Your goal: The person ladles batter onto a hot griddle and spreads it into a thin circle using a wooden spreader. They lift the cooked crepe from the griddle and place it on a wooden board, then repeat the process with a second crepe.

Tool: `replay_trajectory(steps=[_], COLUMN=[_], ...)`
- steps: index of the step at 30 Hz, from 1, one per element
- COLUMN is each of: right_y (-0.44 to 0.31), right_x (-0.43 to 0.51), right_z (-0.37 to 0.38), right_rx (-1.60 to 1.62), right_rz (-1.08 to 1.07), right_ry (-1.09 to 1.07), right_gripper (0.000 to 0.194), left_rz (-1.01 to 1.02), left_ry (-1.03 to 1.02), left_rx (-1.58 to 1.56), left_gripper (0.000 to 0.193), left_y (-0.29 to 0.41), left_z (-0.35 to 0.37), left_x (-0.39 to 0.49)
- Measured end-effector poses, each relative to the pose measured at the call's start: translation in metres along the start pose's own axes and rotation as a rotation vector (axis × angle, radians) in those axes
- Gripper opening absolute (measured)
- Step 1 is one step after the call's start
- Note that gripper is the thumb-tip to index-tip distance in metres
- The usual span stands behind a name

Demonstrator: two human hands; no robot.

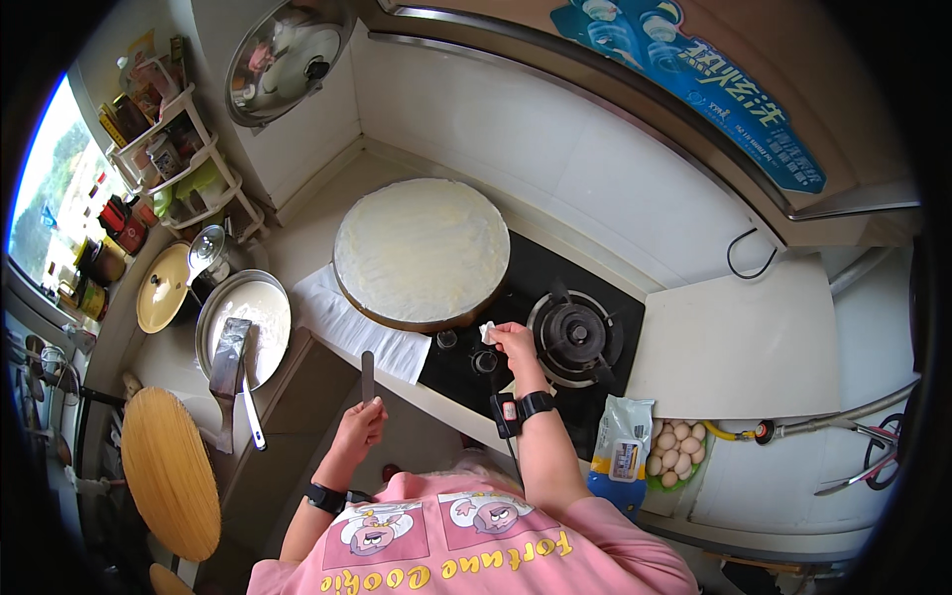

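Observation:
My left hand (pixel 360 425) is closed around the lower end of a narrow flat blade (pixel 368 375), which points away from me. In my right hand (pixel 513 343) a small white scrap (pixel 487 332) is pinched between thumb and fingers, above the front of the black gas hob (pixel 520 297). Beyond both hands, a large round griddle covered by a pale, thin sheet of batter or dough (pixel 422 249) sits over the hob's left part. White paper or cloth (pixel 357 327) lies partly beneath its near left edge. Control knobs (pixel 485 362) are near my right hand.
At left, a metal basin of pale batter (pixel 256 320) carries a wide scraper (pixel 229 357) and a white-handled utensil (pixel 253 416). An exposed burner (pixel 576 332) stands right of my right hand. Eggs (pixel 675 450) and a bag (pixel 621 446) lie at the right.

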State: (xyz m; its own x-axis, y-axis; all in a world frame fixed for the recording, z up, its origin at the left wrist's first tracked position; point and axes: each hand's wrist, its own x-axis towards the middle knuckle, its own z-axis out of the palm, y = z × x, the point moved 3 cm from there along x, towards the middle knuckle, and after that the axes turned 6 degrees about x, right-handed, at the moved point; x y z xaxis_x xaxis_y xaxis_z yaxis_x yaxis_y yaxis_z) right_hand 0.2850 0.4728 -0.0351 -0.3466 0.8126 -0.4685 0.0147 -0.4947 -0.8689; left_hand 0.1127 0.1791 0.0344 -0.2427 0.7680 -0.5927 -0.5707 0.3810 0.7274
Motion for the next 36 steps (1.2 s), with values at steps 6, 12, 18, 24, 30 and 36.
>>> replay_trajectory(steps=[6,12,18,24,30,36], right_y=[0.015,0.025,0.024,0.019,0.015,0.009], right_x=[0.021,0.035,0.036,0.032,0.028,0.025], right_z=[0.025,0.032,0.03,0.029,0.029,0.033], right_rx=[-0.15,-0.046,0.138,0.196,0.202,0.107], right_rz=[0.043,0.041,0.076,0.022,0.018,-0.004], right_ry=[0.175,0.113,-0.023,-0.043,-0.058,-0.098], right_gripper=[0.01,0.016,0.019,0.037,0.041,0.045], left_rz=[0.023,0.017,0.036,0.012,0.014,0.011], left_ry=[0.042,0.088,0.122,0.154,0.165,0.167], left_rx=[-0.027,-0.031,-0.023,-0.052,-0.065,-0.048], left_gripper=[0.029,0.029,0.029,0.028,0.028,0.029], left_y=[-0.001,-0.002,0.008,0.012,0.014,0.013], left_z=[-0.002,-0.009,-0.01,-0.005,-0.007,-0.009], left_x=[-0.003,-0.006,-0.004,-0.005,-0.003,0.0])
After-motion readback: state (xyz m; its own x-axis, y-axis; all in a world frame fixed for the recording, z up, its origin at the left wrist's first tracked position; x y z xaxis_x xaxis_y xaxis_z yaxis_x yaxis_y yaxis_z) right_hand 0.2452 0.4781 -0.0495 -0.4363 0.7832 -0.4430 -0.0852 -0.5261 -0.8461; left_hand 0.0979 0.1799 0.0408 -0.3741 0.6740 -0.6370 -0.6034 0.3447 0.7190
